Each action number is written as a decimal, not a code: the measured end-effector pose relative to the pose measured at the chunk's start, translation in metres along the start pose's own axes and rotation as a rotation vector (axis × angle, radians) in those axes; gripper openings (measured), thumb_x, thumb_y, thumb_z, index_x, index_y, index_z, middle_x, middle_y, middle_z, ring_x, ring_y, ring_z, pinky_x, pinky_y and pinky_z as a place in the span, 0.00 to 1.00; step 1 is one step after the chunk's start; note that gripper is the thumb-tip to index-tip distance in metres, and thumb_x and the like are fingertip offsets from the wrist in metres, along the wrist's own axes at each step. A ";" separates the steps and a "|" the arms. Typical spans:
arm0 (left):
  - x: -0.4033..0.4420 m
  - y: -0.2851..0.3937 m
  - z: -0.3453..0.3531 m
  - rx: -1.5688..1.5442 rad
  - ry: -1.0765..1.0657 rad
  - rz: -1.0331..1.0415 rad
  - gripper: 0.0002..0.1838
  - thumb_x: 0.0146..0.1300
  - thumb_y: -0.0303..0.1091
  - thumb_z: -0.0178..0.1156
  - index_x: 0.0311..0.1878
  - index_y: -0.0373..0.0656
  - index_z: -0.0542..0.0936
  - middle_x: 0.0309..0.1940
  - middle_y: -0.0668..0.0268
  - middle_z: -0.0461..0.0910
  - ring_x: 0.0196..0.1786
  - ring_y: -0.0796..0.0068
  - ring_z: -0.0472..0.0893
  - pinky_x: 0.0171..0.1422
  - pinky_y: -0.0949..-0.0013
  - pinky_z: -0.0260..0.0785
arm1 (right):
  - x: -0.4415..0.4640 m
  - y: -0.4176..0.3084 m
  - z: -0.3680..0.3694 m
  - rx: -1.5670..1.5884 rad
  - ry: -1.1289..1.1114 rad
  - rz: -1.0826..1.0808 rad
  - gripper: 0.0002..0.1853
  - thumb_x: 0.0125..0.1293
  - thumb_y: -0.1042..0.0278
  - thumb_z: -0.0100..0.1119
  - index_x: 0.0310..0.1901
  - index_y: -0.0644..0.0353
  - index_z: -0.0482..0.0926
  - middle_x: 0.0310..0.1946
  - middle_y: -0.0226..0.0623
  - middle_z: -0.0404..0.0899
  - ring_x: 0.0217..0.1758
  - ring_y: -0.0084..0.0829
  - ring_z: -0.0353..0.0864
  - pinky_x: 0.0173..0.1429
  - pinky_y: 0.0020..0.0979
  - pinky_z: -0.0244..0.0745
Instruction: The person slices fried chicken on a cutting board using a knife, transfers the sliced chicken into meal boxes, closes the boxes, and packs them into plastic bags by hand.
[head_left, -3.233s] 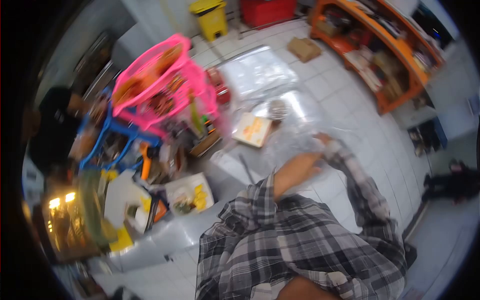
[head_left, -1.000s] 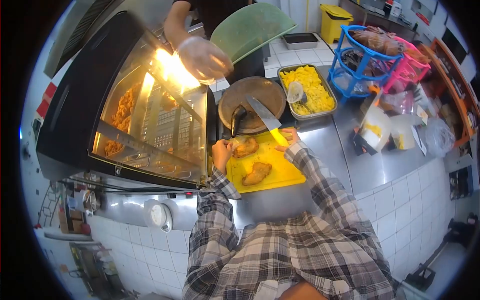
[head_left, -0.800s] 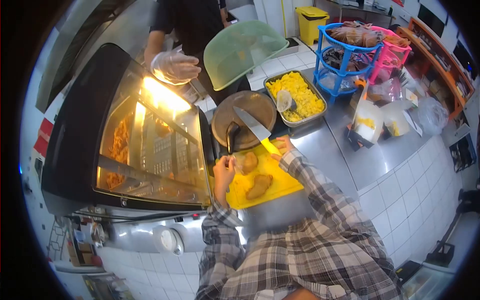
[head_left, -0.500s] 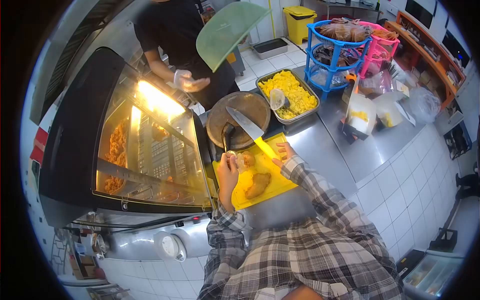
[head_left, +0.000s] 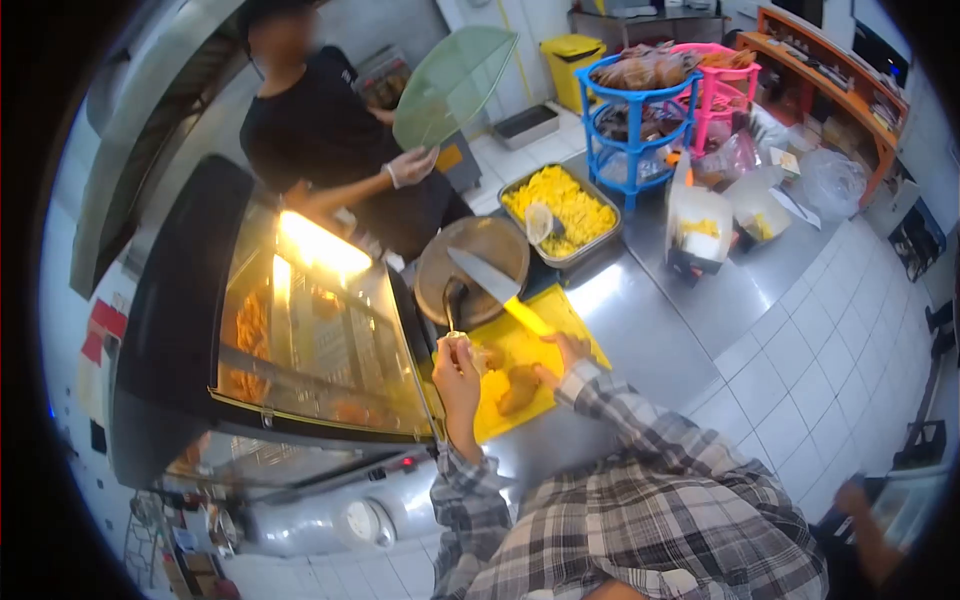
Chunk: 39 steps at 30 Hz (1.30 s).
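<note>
My left hand (head_left: pixel 457 385) is closed at the left edge of the yellow cutting board (head_left: pixel 535 398), pinching something small and partly see-through. Beside its fingertips a browned piece of food is partly hidden; a second browned piece (head_left: pixel 519 390) lies lower on the board. With fingers apart, my right hand (head_left: pixel 568 357) is over the board, one fingertip at the lower piece. A knife (head_left: pixel 487 277) rests across the round brown block (head_left: pixel 432 262), its yellow handle (head_left: pixel 530 317) reaching over the board near my right hand. A dark-handled utensil (head_left: pixel 455 292) lies on the block.
At left stands a lit glass food warmer (head_left: pixel 320 330). Behind the block are a metal tray of yellow food (head_left: pixel 575 215) and a co-worker in black (head_left: pixel 320 130) with a gloved hand at a green cover (head_left: pixel 450 90). Right: blue rack (head_left: pixel 632 145), pink rack (head_left: pixel 712 100), open boxes (head_left: pixel 698 235).
My right hand has moved from beside the knife handle down to the lower food piece. The co-worker's gloved hand has risen to the green cover. The head view has shifted.
</note>
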<state>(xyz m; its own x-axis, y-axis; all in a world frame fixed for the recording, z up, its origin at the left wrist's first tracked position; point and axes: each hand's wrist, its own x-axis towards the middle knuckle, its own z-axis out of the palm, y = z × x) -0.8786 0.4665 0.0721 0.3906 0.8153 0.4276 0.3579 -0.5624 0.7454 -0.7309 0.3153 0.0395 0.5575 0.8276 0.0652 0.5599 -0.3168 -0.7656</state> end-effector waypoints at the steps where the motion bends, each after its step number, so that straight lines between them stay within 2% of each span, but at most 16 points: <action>1: 0.000 0.016 0.004 -0.025 -0.012 0.002 0.08 0.71 0.32 0.53 0.38 0.38 0.75 0.27 0.55 0.79 0.30 0.60 0.81 0.34 0.62 0.70 | -0.001 0.008 0.008 0.032 0.017 -0.032 0.29 0.56 0.58 0.68 0.58 0.51 0.69 0.55 0.45 0.72 0.59 0.49 0.69 0.65 0.43 0.65; 4: -0.007 -0.002 0.039 0.110 -0.067 0.215 0.06 0.67 0.30 0.55 0.38 0.38 0.76 0.29 0.53 0.80 0.33 0.56 0.81 0.37 0.59 0.71 | 0.000 0.054 0.037 0.142 0.113 -0.110 0.27 0.57 0.56 0.67 0.57 0.53 0.70 0.53 0.45 0.74 0.57 0.47 0.72 0.64 0.42 0.66; 6: -0.014 -0.051 0.058 0.138 -0.256 0.117 0.05 0.65 0.29 0.56 0.38 0.38 0.77 0.30 0.51 0.81 0.36 0.53 0.81 0.38 0.57 0.71 | -0.004 0.056 0.033 0.097 0.098 -0.094 0.28 0.56 0.55 0.67 0.57 0.54 0.70 0.54 0.44 0.74 0.59 0.47 0.72 0.65 0.43 0.66; 11: -0.005 -0.011 0.073 0.125 0.033 0.232 0.09 0.68 0.32 0.53 0.43 0.37 0.79 0.36 0.52 0.82 0.38 0.53 0.81 0.45 0.59 0.73 | 0.000 0.069 -0.018 0.081 0.101 0.166 0.25 0.58 0.59 0.64 0.57 0.44 0.71 0.58 0.39 0.71 0.62 0.48 0.66 0.63 0.59 0.59; 12: 0.008 -0.035 0.072 0.212 0.171 0.293 0.11 0.70 0.32 0.51 0.45 0.34 0.77 0.35 0.51 0.80 0.36 0.54 0.79 0.46 0.60 0.71 | -0.003 0.068 -0.022 0.062 0.125 0.152 0.24 0.58 0.61 0.64 0.56 0.47 0.69 0.56 0.38 0.70 0.61 0.44 0.64 0.60 0.50 0.65; 14: 0.003 0.000 0.057 0.205 0.238 -0.132 0.14 0.73 0.36 0.46 0.47 0.37 0.77 0.42 0.55 0.81 0.45 0.55 0.81 0.50 0.60 0.74 | -0.009 0.070 -0.024 0.072 0.224 0.101 0.24 0.59 0.66 0.63 0.56 0.47 0.68 0.55 0.39 0.71 0.53 0.44 0.73 0.54 0.48 0.70; 17: 0.002 0.014 0.048 -0.441 0.015 -0.160 0.16 0.76 0.41 0.46 0.50 0.36 0.75 0.47 0.58 0.78 0.50 0.60 0.79 0.54 0.60 0.73 | 0.009 0.074 -0.025 0.458 0.003 0.126 0.23 0.61 0.66 0.64 0.57 0.49 0.68 0.53 0.37 0.73 0.46 0.35 0.79 0.48 0.44 0.75; 20: -0.027 0.081 0.038 -0.643 -0.061 -0.080 0.13 0.71 0.37 0.52 0.44 0.35 0.75 0.38 0.62 0.73 0.45 0.65 0.75 0.49 0.64 0.70 | 0.044 0.087 0.037 0.805 0.245 -0.139 0.27 0.59 0.66 0.69 0.58 0.51 0.68 0.53 0.35 0.74 0.41 0.30 0.81 0.43 0.35 0.80; 22: -0.040 0.073 0.036 -0.737 -0.148 0.036 0.12 0.73 0.39 0.52 0.43 0.38 0.73 0.40 0.64 0.69 0.48 0.70 0.72 0.50 0.67 0.69 | 0.029 0.052 0.018 1.144 0.163 -0.140 0.33 0.56 0.70 0.72 0.61 0.52 0.65 0.54 0.36 0.73 0.47 0.33 0.80 0.48 0.37 0.81; 25: -0.057 0.111 0.021 -0.813 -0.094 -0.061 0.09 0.76 0.38 0.50 0.44 0.43 0.72 0.37 0.73 0.69 0.40 0.83 0.68 0.44 0.76 0.64 | 0.027 0.015 -0.021 1.255 0.267 -0.445 0.44 0.51 0.78 0.75 0.66 0.53 0.59 0.56 0.40 0.72 0.55 0.39 0.79 0.55 0.41 0.83; 26: -0.059 0.111 0.016 -0.765 -0.070 -0.093 0.09 0.76 0.38 0.50 0.45 0.43 0.72 0.37 0.73 0.69 0.40 0.84 0.68 0.43 0.77 0.63 | 0.020 -0.003 -0.040 1.384 0.132 -0.335 0.41 0.53 0.78 0.73 0.66 0.53 0.59 0.57 0.40 0.73 0.55 0.38 0.79 0.52 0.40 0.84; 29: -0.070 0.127 -0.003 -0.597 0.188 -0.088 0.09 0.75 0.37 0.49 0.46 0.42 0.73 0.37 0.72 0.72 0.40 0.80 0.71 0.45 0.75 0.66 | -0.019 -0.062 -0.101 1.160 0.065 -0.322 0.30 0.60 0.85 0.60 0.62 0.56 0.62 0.46 0.42 0.79 0.49 0.29 0.81 0.50 0.30 0.81; 31: -0.047 0.120 -0.016 -0.542 0.485 -0.101 0.08 0.75 0.34 0.49 0.45 0.41 0.74 0.37 0.70 0.74 0.40 0.78 0.74 0.47 0.73 0.68 | 0.010 -0.081 -0.077 1.050 0.002 -0.257 0.27 0.62 0.84 0.59 0.62 0.61 0.62 0.50 0.44 0.79 0.54 0.30 0.80 0.49 0.29 0.82; 34: -0.074 0.123 -0.024 -0.284 0.652 0.214 0.09 0.75 0.32 0.49 0.50 0.40 0.74 0.42 0.68 0.76 0.43 0.78 0.75 0.49 0.75 0.68 | 0.003 -0.104 -0.073 0.976 -0.023 -0.301 0.22 0.65 0.81 0.57 0.60 0.62 0.65 0.50 0.44 0.79 0.53 0.30 0.80 0.50 0.29 0.81; 36: -0.088 0.150 -0.035 -0.019 0.378 0.328 0.08 0.74 0.28 0.49 0.48 0.37 0.76 0.41 0.65 0.78 0.42 0.77 0.77 0.47 0.75 0.68 | -0.011 -0.126 -0.085 0.843 -0.028 -0.373 0.19 0.67 0.79 0.56 0.58 0.62 0.67 0.51 0.44 0.78 0.53 0.31 0.80 0.50 0.29 0.81; 39: -0.074 0.146 -0.022 -0.062 0.395 0.176 0.09 0.73 0.27 0.50 0.50 0.34 0.76 0.43 0.63 0.78 0.43 0.74 0.79 0.49 0.73 0.70 | -0.018 -0.139 -0.082 0.578 0.066 -0.534 0.11 0.65 0.77 0.58 0.49 0.62 0.75 0.51 0.44 0.77 0.51 0.35 0.81 0.51 0.31 0.80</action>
<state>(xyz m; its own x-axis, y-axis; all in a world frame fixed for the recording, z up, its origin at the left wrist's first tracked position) -0.8740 0.3266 0.1606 0.0828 0.7046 0.7048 0.2587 -0.6981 0.6676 -0.7689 0.3066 0.1973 0.3486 0.7648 0.5418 0.3647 0.4219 -0.8301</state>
